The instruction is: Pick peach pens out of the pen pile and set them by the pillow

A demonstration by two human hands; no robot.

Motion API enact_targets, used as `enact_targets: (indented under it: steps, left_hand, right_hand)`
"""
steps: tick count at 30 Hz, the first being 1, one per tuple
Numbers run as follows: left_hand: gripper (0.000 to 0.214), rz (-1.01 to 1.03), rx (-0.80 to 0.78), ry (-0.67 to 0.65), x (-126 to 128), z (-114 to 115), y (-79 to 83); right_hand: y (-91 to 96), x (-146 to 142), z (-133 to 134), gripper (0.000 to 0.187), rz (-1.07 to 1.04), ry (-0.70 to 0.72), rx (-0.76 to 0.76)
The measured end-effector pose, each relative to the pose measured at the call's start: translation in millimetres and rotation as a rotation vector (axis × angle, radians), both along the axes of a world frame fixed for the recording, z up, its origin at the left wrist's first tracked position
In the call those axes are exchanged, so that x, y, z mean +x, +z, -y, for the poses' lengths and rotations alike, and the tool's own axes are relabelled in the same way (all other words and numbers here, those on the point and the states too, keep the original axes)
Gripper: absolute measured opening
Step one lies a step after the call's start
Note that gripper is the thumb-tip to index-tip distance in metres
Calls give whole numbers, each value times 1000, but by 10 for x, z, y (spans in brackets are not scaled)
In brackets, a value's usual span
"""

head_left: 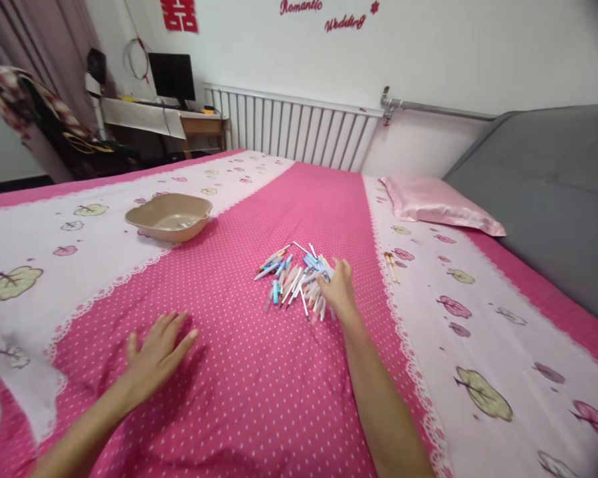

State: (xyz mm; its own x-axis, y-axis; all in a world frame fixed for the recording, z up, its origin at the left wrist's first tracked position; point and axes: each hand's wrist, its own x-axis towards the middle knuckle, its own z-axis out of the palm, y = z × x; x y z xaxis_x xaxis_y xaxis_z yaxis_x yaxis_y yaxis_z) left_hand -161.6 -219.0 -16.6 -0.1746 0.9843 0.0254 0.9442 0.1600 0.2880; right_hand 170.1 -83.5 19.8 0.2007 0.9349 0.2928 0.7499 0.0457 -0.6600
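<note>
A loose pile of pens [292, 282], white, pale pink, light blue and lilac, lies on the pink dotted bedspread [259, 398]. Several thin white ones with dark tips stick out at its edges. My right hand [339, 289] is at the pile's right side, thumb and fingers curled around some of the pens; its fingertips are partly hidden. To the left and nearer to me, my left hand [159, 352] is spread palm down over the bedspread, holding nothing. Whether it presses on the cloth is hard to tell. A beige plastic basin [172, 232] sits beyond it.
Two thin sticks with brown ends [391, 267] lie right of the pile. Farther right are a pink pillow [441, 204] and a grey headboard [553, 159]. A white radiator [294, 126], a desk with a monitor [172, 78] and a draped chair [34, 113] stand behind the bed.
</note>
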Motion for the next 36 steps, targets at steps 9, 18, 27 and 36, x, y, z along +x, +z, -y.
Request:
enact_targets:
  steps: [9,18,27,36]
  left_hand:
    - [67,155,107,-101,1328,-1604,253]
    - [53,136,300,-259,1475,-1861,-190]
    - [56,296,322,-568,1430,-1765,-197]
    - [52,446,353,-655,1422,-1710,-195]
  right_hand:
    - [-434,205,-304,57,169,64,-157]
    - [-622,258,-436,51,155,229,-56]
    - [-454,121,-342,58,200,423,-56]
    - [-294,45,-312,38,67,547,51]
